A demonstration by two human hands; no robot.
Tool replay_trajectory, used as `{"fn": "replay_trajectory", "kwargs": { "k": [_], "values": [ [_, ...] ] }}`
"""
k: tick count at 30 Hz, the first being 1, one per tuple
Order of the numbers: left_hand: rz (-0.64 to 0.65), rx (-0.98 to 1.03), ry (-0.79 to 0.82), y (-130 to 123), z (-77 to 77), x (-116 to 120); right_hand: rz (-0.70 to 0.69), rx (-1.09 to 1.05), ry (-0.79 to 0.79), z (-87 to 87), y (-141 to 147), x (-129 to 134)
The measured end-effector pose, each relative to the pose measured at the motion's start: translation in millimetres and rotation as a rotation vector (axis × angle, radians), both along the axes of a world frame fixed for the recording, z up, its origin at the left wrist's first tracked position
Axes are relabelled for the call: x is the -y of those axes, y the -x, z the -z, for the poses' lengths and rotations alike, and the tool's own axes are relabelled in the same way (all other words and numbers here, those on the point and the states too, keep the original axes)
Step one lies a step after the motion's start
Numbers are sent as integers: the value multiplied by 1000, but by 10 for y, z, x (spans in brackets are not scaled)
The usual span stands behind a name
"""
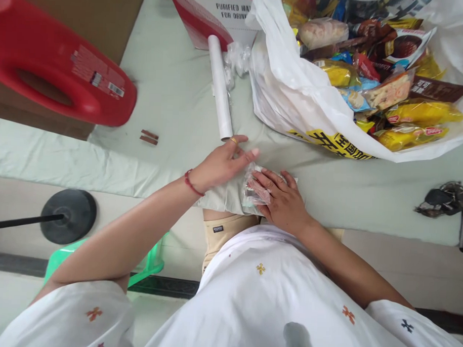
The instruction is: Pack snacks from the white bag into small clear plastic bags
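Near the front edge of the cloth-covered table [187,141], a small clear plastic packet [258,188] with something pinkish inside lies under the fingers of my right hand [285,200]. Those fingers are bent and rest over the packet's right side. My left hand [230,163], with a ring and a red bracelet, hovers just up and left of the packet, fingers apart and nothing visible in it. A white roll [220,87] ends right beside its fingertips. What exactly the packet holds is too blurred to tell.
A large white bag [280,89] full of wrapped snacks stands at the upper right. Crumpled clear plastic [238,59] sits by a red and white box [206,18]. At left are a red jug [101,83] and brown strips [149,137]; keys [441,198] lie at right.
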State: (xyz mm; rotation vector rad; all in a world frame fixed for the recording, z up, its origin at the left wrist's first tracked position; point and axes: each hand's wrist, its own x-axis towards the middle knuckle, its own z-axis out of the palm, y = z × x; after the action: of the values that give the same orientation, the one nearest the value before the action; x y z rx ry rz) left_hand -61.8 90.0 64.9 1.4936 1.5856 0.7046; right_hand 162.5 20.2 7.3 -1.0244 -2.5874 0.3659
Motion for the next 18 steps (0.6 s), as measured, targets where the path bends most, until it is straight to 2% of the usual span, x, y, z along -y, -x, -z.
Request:
{"fn": "replay_trajectory", "kwargs": {
  "k": [3, 6, 9, 14, 18],
  "values": [
    [140, -63, 169, 60, -8, -11, -1, -16, -18, -3, 5, 1],
    [125, 67, 199, 240, 1, 43, 5, -20, -15, -22, 15, -1],
    [145, 139, 169, 431, 64, 109, 17, -17, 3, -50, 34, -7],
    [422, -13, 13, 614, 199, 198, 39, 1, 46, -109, 79, -23],
    [530, 14, -87, 754, 213, 309, 43, 13, 55, -137, 92, -28]
  ]
}}
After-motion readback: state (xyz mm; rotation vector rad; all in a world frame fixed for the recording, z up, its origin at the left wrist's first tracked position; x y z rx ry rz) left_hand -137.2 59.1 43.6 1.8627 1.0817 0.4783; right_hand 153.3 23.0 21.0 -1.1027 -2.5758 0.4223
